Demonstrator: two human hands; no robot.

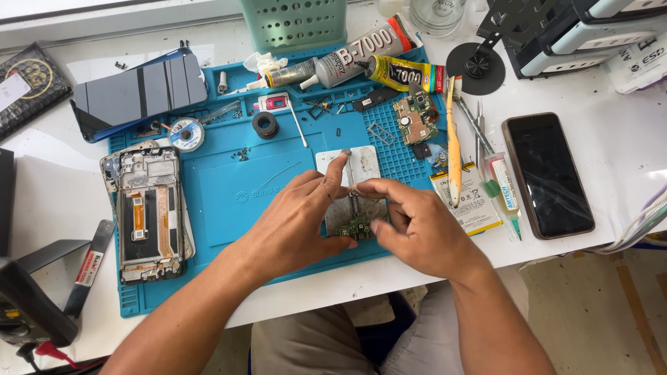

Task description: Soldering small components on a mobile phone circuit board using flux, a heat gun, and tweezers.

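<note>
Green circuit board sits at the near edge of the metal holder plate, on the blue work mat. I see my left hand and right hand both pinching it, apparently to steady it in the holder. Far right lies a second board; farther still, glue tubes.

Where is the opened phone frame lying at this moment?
In the head view, the opened phone frame lies at the left edge of the blue work mat, left of the person's left hand and below the detached dark screen panel.
</note>
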